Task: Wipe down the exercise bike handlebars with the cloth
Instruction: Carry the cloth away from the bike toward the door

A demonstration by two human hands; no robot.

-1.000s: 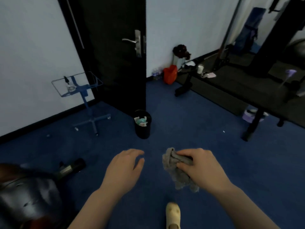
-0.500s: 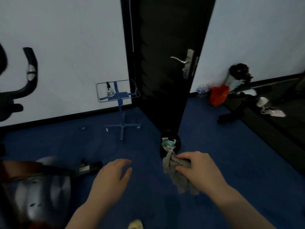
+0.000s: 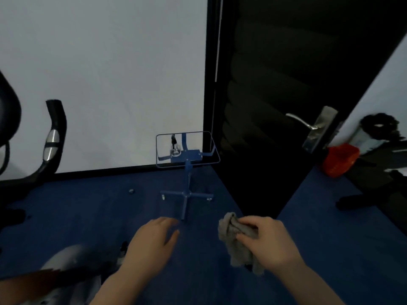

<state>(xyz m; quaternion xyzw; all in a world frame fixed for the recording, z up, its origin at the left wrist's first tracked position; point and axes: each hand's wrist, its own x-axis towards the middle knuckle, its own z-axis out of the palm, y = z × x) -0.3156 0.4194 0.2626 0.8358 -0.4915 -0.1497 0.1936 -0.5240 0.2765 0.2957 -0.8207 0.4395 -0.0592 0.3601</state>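
Observation:
A crumpled grey cloth (image 3: 236, 244) is gripped in my right hand (image 3: 267, 242), low and right of centre. My left hand (image 3: 154, 237) hovers beside it with relaxed fingers and holds nothing. The exercise bike stands at the far left: one black curved handlebar (image 3: 54, 137) with silver sensor bands rises there, well left of and above both hands. Part of the bike's dark console shows at the left edge. Its grey body (image 3: 66, 265) fills the bottom left corner.
A blue metal stand (image 3: 187, 172) with a wire frame stands on the blue carpet ahead of my hands. A black door (image 3: 286, 106) with a silver handle stands open to the right. A red basket (image 3: 338, 160) and dark equipment lie at far right.
The view has swung left, bringing the bike's handlebar further into view and pushing the door and basket rightward. The bin has dropped out of sight. Both hands keep their pose, cloth still held.

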